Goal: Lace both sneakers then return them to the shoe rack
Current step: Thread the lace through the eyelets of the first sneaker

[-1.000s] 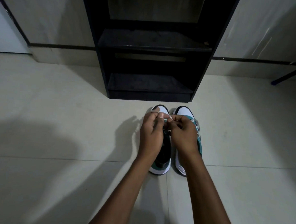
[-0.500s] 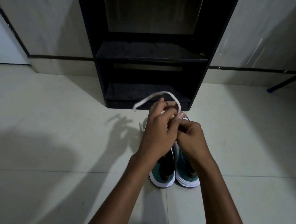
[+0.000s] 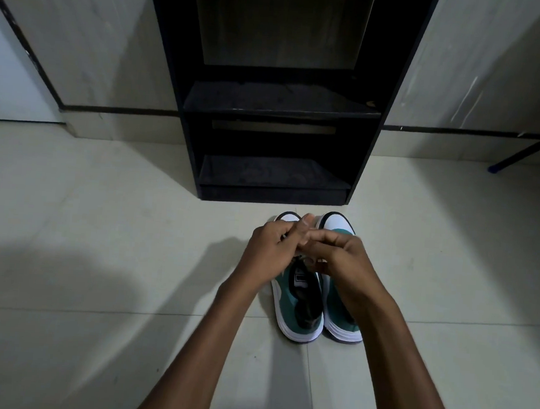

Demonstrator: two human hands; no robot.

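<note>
Teal-and-white sneakers sit side by side on the floor (image 3: 101, 224) at centre frame, toes toward the black rack (image 3: 281, 109) at top centre. Left to right: left hand (image 3: 270, 252), fingers curled over the forefoot of the left sneaker (image 3: 300, 305); right hand (image 3: 338, 257), touching the left one, fingers curled inward above the gap between the two shoes; right sneaker (image 3: 338, 311) partly under the right wrist.

Lace itself barely shows, hidden inside the hands, so I can't tell what either hand pinches; likely the lace ends, not confirmed.

Step, as I read it: lacing or tying on the left sneaker, hands working at its upper eyelets. Rack shelves hold no shoes, so the return isn't done. Right sneaker's lace state hidden.

Next move probably calls for pulling the lace snug and finishing the knot, then the other shoe.

Left sneaker lies directly under both hands, its heel toward the bottom of the frame; rack just beyond the toes.
</note>
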